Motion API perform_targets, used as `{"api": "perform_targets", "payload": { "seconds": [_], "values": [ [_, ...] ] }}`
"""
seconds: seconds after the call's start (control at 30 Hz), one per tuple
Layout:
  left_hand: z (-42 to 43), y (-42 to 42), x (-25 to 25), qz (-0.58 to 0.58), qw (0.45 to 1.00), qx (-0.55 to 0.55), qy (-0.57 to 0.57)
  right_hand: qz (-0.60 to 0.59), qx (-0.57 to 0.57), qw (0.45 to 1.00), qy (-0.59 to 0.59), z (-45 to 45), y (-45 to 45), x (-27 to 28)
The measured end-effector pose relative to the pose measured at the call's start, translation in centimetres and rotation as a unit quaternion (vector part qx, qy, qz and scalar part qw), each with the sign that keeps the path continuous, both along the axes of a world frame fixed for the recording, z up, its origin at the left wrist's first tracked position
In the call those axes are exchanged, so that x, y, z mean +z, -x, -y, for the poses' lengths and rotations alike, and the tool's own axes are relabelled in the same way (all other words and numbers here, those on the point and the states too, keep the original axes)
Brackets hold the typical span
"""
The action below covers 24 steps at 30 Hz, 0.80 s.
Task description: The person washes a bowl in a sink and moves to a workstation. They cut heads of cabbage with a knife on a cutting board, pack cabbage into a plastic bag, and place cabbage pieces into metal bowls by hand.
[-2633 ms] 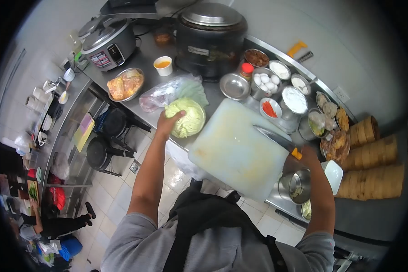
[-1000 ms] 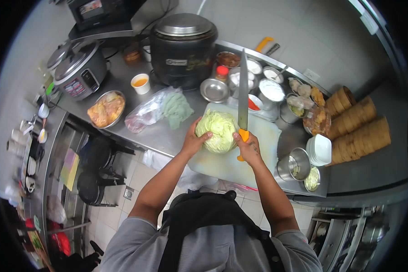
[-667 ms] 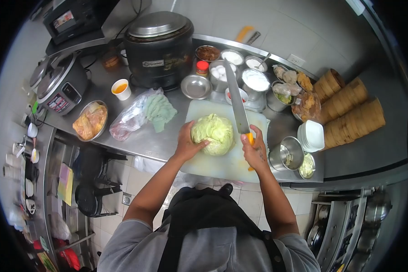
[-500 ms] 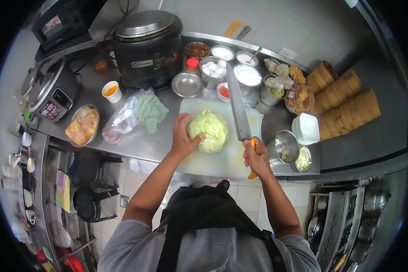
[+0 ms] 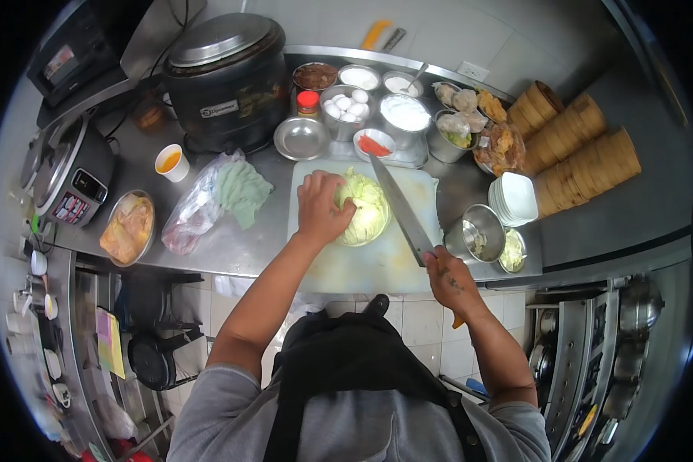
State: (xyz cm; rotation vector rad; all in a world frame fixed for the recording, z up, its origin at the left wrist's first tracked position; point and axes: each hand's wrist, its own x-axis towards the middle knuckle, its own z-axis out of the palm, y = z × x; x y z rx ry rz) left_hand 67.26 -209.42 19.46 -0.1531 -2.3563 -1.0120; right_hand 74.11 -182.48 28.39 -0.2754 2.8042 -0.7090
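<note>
A pale green cabbage (image 5: 368, 209) sits on the white cutting board (image 5: 358, 269). My left hand (image 5: 321, 206) grips the cabbage from its left side, with the fingers bent over the top and the thumb towards the front. In my right hand (image 5: 449, 279) is a large kitchen knife (image 5: 405, 212), held by its yellow handle. The long blade slants up and left over the board, to the right of the cabbage and apart from it. Its tip reaches near a small white bowl of red food (image 5: 374, 144) behind the board.
Metal bowls of eggs (image 5: 345, 108) and white powder (image 5: 405, 113) stand behind the board. On the right are a steel pot (image 5: 476, 232), stacked white dishes (image 5: 513, 198) and bamboo steamers (image 5: 585, 165). Left lie a green cloth (image 5: 241, 189), a plastic bag (image 5: 200, 202) and a bowl of raw meat (image 5: 128, 229).
My left hand has moved up and over the cabbage's upper left. My right hand has shifted slightly right and down, and the knife now tilts further left. The whole view has shifted a little.
</note>
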Motion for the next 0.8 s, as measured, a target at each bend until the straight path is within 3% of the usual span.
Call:
{"api": "perform_targets", "payload": {
  "seconds": [0.2,0.27,0.3,0.47,0.8],
  "values": [
    [-1.8,2.9,1.5,0.018,1.0,-0.007,0.016,0.055,-0.034,0.998,0.012,-1.7,1.3,-0.6],
    [-1.9,3.5,1.2,0.127,0.989,-0.028,0.072,0.081,-0.034,0.996,0.006,-1.7,1.4,-0.6],
    [-1.8,3.3,1.0,0.129,0.989,-0.027,0.073,0.082,-0.033,0.996,0.008,-1.5,1.4,-0.5],
    [-1.1,0.9,0.5,0.028,0.998,-0.032,0.049,0.051,0.028,0.997,-0.055,-0.2,0.8,1.6],
    [-0.4,-0.3,0.1,0.018,0.999,-0.035,0.029,0.1,0.085,0.988,-0.084,1.3,0.8,4.5]
  ]
}}
